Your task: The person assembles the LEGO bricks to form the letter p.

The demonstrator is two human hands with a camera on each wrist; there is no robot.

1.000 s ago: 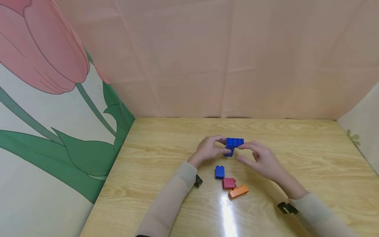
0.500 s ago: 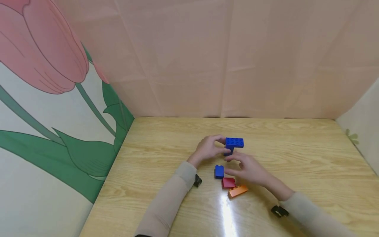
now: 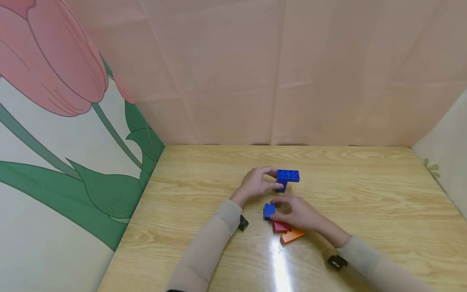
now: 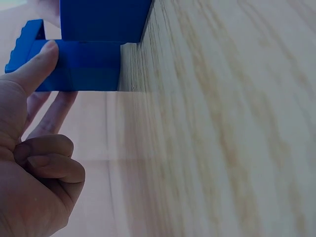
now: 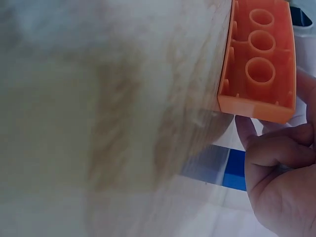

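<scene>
In the head view my left hand (image 3: pixel 257 184) holds a blue brick structure by its lower part, thumb in front and fingers behind. A long blue brick (image 3: pixel 288 175) with studs forms its top and juts out to the right of the narrower blue upright (image 3: pixel 281 187). Nearer to me, my right hand (image 3: pixel 300 211) pinches a small blue brick (image 3: pixel 269 211) lying on the table, index finger at its far end and thumb at its near end. In the left wrist view that small brick (image 4: pixel 103 19) hangs large at the top, in front of the held structure (image 4: pixel 84 64).
A red brick (image 3: pixel 280 228), partly under the right hand, lies just below the small blue one. Touching or nearly touching it is an orange brick (image 3: pixel 292 236), its hollow side showing in the right wrist view. Pink cloth (image 3: pixel 219 81) hangs behind the wooden table (image 3: pixel 204 162).
My right hand has come away from the structure's long brick, moving toward me and left to the small blue brick. The left hand keeps its hold on the structure.
</scene>
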